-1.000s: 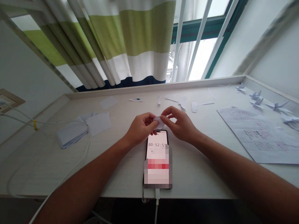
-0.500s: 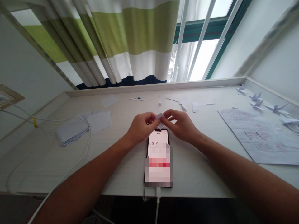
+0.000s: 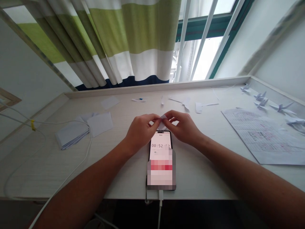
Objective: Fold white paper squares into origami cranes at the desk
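A small folded piece of white paper (image 3: pixel 163 117) is pinched between both hands, just beyond the top edge of the phone. My left hand (image 3: pixel 143 128) grips it from the left, thumb and fingers pressed together. From the right, my right hand (image 3: pixel 182 124) pinches it the same way, and the fingertips of the two hands nearly meet. The fingers hide much of the paper, so its exact folds cannot be made out. Below the hands lies a phone (image 3: pixel 161 140) with a timer on its lit screen, plugged into a white cable (image 3: pixel 160 198).
Stacked white paper (image 3: pixel 72 133) lies at the left beside a looping cable (image 3: pixel 91 136). Paper scraps (image 3: pixel 187 103) are strewn along the back. At the right are a written sheet (image 3: pixel 259 136) and several folded paper cranes (image 3: pixel 282 108). A raised rim (image 3: pixel 143 86) borders the desk (image 3: pixel 128 178).
The hands keep their pinch on the paper, with only slight finger movement. My left hand has shifted a little off the phone's timer digits. The whole view has moved slightly.
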`<state>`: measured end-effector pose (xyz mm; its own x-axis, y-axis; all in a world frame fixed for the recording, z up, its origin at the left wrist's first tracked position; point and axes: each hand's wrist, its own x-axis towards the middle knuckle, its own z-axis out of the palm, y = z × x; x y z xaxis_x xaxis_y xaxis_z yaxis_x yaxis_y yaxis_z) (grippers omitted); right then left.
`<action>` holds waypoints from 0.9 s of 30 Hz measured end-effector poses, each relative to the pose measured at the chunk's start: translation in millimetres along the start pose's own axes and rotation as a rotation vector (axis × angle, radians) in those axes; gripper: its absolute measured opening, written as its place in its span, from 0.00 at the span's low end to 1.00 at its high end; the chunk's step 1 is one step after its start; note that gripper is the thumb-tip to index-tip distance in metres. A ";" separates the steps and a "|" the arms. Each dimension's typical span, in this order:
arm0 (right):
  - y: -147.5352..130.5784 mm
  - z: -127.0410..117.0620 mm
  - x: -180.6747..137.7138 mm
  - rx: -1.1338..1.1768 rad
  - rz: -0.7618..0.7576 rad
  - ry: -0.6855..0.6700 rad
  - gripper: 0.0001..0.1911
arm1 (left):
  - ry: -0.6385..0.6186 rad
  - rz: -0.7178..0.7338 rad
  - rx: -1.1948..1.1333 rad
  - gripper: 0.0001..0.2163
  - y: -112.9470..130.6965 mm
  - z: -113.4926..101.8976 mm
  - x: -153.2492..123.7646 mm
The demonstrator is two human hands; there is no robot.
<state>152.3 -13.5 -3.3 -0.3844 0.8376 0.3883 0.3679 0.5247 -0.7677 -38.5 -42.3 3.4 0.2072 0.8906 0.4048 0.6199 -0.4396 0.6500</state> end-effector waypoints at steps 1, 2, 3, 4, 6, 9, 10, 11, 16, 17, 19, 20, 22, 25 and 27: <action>0.4 0.2 -0.2 0.012 -0.002 -0.004 0.05 | 0.011 0.015 -0.018 0.09 -0.3 0.5 0.3; 0.8 0.5 -0.3 0.018 -0.006 -0.002 0.05 | 0.020 0.028 -0.026 0.09 -0.5 0.9 0.6; 1.2 0.7 -0.6 0.017 -0.013 0.005 0.05 | 0.027 0.037 -0.023 0.08 -0.4 1.1 0.8; 1.6 0.8 -0.9 0.008 -0.023 0.015 0.05 | 0.028 0.045 -0.010 0.08 0.0 1.1 1.0; 1.7 1.0 -1.6 -0.028 -0.043 0.037 0.05 | 0.037 0.045 0.019 0.07 1.3 0.6 0.9; 0.0 0.8 -2.5 -0.099 -0.081 0.052 0.05 | 0.046 0.016 0.008 0.08 3.4 -0.6 0.2; -0.9 0.7 -2.7 -0.115 -0.093 0.055 0.04 | 0.048 0.006 -0.002 0.09 3.8 -0.8 -0.2; -1.8 0.6 -2.8 -0.123 -0.100 0.056 0.04 | 0.044 0.002 -0.008 0.10 3.9 -0.8 -0.5; -5.9 1.4 -3.0 -0.091 -0.059 0.065 0.04 | 0.006 0.036 0.017 0.10 4.5 0.7 -2.3; -6.4 1.8 -2.9 -0.076 -0.045 0.070 0.04 | 0.009 0.036 0.020 0.10 4.8 1.2 -2.7; -7.0 2.8 -2.6 -0.028 -0.016 0.072 0.05 | 0.029 0.036 0.022 0.09 5.5 2.2 -3.3; -7.0 3.4 -2.3 0.003 -0.001 0.072 0.05 | 0.037 0.037 0.021 0.09 5.7 2.8 -3.5; -6.5 4.7 -1.4 0.059 0.031 0.069 0.04 | 0.054 0.034 0.020 0.08 5.7 3.9 -3.7; -5.1 7.3 -0.3 0.108 0.078 0.055 0.05 | 0.072 -0.010 0.009 0.07 4.7 6.0 -3.3; -4.4 9.1 -0.1 0.123 0.101 0.020 0.07 | 0.097 -0.058 -0.013 0.06 3.7 7.7 -3.0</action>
<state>143.0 -17.3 -4.6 -0.3336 0.8885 0.3151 0.2964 0.4161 -0.8596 -30.9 -45.6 -0.4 0.0966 0.8997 0.4257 0.6188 -0.3893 0.6823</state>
